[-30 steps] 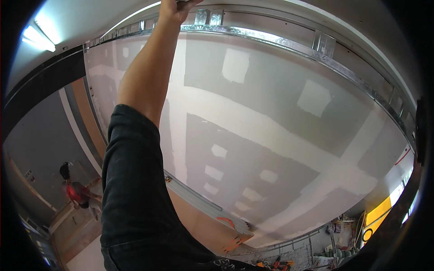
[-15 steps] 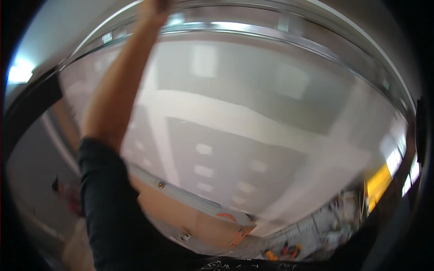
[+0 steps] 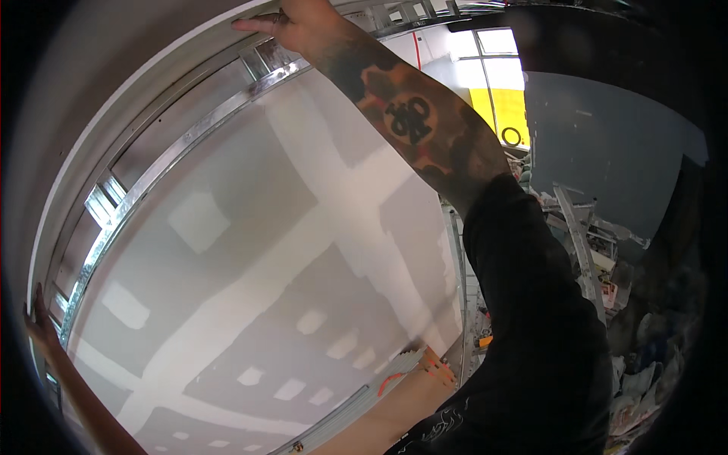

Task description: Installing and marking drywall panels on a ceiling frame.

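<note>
My left hand (image 3: 42,322) is raised at the far left edge, its fingers stretched along a long white strip (image 3: 83,133) beside metal framing (image 3: 174,135). My right hand (image 3: 292,24) reaches to the same strip at the top, index finger stretched out against it; part of the hand is cut off by the frame. I cannot see anything held in either hand. The tattooed right forearm crosses in front of a plasterboard wall (image 3: 220,288) with patches of pale compound.
A brown board (image 3: 371,421) with grey lengths lying along it stands below. At right are a grey panel (image 3: 607,152), leaning metal lengths (image 3: 576,243), piled rubble and plastic (image 3: 637,379). A window with a yellow lower section (image 3: 489,110) is behind my arm.
The view has swung right. My left arm has shifted from top centre to the far left edge, my right arm has come into view, and the other person is out of sight.
</note>
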